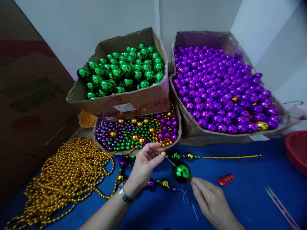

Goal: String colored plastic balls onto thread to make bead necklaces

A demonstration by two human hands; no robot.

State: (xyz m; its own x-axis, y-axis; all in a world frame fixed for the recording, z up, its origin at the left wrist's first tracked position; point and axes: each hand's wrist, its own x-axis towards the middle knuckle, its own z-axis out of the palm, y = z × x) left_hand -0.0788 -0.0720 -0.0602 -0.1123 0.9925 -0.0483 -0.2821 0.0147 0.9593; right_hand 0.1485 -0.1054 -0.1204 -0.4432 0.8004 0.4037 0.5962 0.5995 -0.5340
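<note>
My left hand, with a metal-band watch at the wrist, is closed in a pinch at a small gold bead. A thin taut line runs from that bead to a large shiny green bead. The fingers of my right hand are pressed together at the green bead's lower right end. Behind and below lies a strung bead garland of purple, gold and green beads. Loose clear thread trails from its near end, beside a thin white stick.
Cardboard boxes hold green beads, purple beads and mixed small beads. Gold bead strands are heaped left. On the blue cloth lie a red packet and tweezer-like snips; a red basin stands right.
</note>
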